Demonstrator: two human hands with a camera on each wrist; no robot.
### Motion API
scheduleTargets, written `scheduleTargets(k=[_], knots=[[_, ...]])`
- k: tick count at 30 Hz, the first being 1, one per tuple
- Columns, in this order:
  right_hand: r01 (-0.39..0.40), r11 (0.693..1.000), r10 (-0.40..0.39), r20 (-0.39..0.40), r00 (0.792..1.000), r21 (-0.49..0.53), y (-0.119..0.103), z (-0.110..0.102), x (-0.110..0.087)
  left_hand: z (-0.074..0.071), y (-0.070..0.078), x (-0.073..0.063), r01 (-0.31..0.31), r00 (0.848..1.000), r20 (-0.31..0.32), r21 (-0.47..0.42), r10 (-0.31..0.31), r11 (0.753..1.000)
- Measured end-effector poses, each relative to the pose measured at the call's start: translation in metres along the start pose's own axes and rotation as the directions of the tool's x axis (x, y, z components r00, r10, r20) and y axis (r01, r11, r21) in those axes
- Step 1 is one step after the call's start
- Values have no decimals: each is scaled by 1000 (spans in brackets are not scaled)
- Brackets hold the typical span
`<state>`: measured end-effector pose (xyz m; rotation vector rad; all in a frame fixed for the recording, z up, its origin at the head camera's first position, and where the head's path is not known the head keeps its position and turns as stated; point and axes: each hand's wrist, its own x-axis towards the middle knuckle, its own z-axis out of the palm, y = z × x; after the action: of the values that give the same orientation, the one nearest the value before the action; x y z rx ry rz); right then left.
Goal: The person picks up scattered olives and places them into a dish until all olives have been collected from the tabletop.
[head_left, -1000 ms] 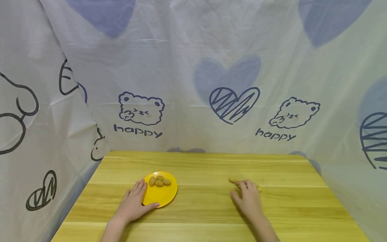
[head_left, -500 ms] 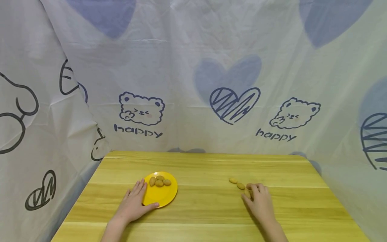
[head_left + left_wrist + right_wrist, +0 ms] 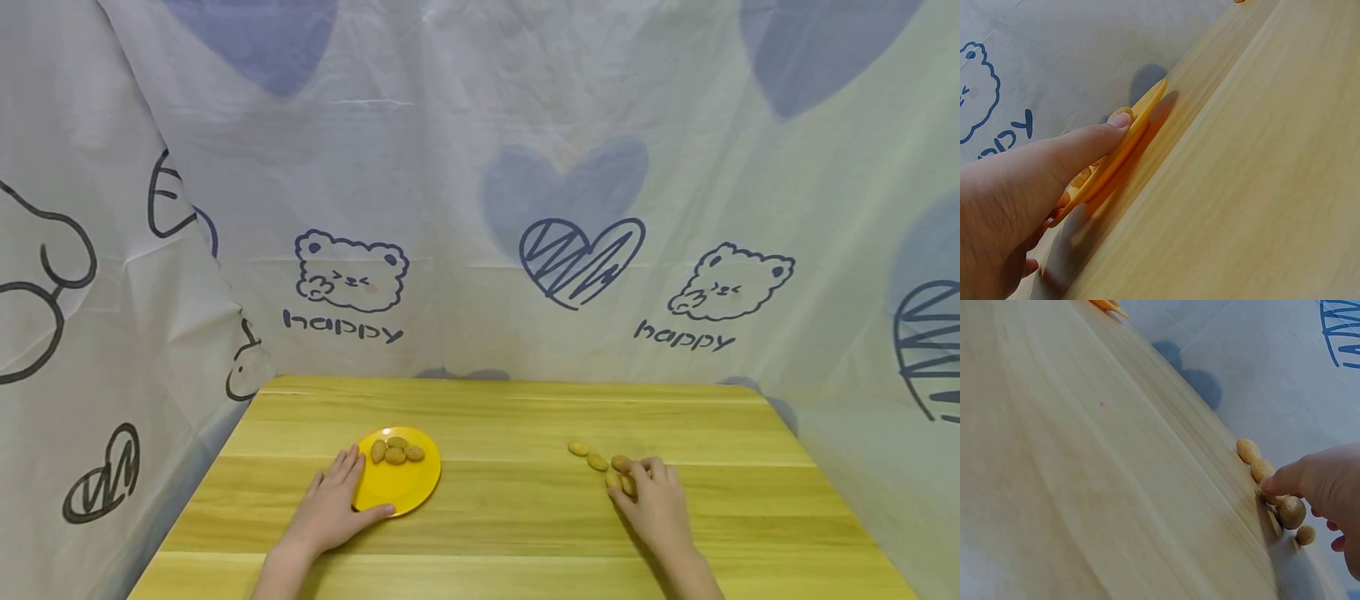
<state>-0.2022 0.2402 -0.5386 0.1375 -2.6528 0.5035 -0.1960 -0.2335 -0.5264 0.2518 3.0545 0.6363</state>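
Observation:
My left hand (image 3: 330,500) rests at the left side of a yellow plate (image 3: 401,492), its thumb lying over the near rim and its straight fingers along the edge. On the plate sit several small tan, oval, nut-like pieces (image 3: 395,455). At the right, the thumb and fingertips of my right hand (image 3: 656,504) close round one similar oval piece (image 3: 628,485). Other tan pieces (image 3: 597,462) lie in a loose line beside those fingers. In the right wrist view the thumb touches a tan piece (image 3: 1272,497) within that row. Their exact kind cannot be told.
The wooden table (image 3: 495,533) carries both groups, with bare boards between them. A pale cloth (image 3: 465,333) printed with hearts and bears hangs behind the table and along its sides.
My right hand has shifted right and slightly toward me, uncovering several tan pieces that it hid before. The left hand and the plate have stayed in place.

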Motion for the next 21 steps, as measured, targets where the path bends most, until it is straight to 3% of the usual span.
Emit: scheduleTargets(k=[21], knots=[[43,998,-42,33,999,-39,-7,0,8,2,-2,2,2,1000,-4,6,-2,1000]])
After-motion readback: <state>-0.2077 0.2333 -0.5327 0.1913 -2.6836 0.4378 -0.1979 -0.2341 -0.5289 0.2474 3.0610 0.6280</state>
